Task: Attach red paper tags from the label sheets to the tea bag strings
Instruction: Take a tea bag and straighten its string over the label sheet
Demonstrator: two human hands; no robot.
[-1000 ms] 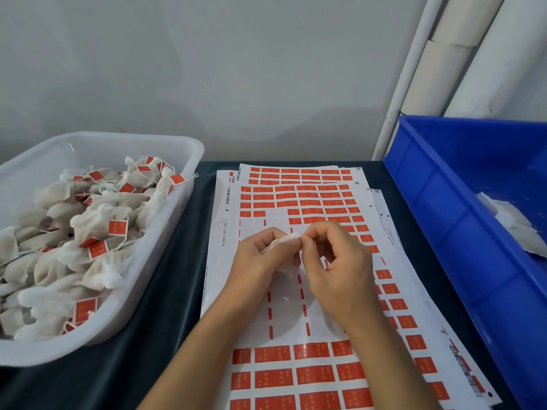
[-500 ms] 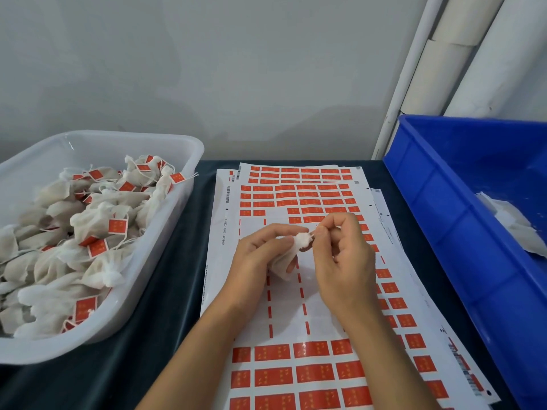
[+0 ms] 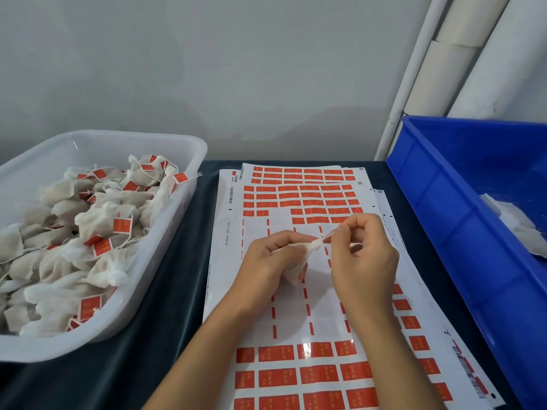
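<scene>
My left hand grips a small white tea bag above the top label sheet, its tied neck pointing right. My right hand pinches the bag's string just right of the neck, thumb and forefinger together. Whether a red tag sits between those fingers I cannot tell. The sheets lie stacked on the dark table, with rows of red tags at the far end and more red tags at the near end; the middle rows are peeled bare.
A white plastic tub at the left holds several tea bags with red tags on their strings. A blue crate at the right holds a few white bags. White pipes stand against the grey wall behind it.
The tea bag has turned so it hangs below my left hand with its neck exposed. My right hand has drawn slightly right and up, pulling the string out from the neck.
</scene>
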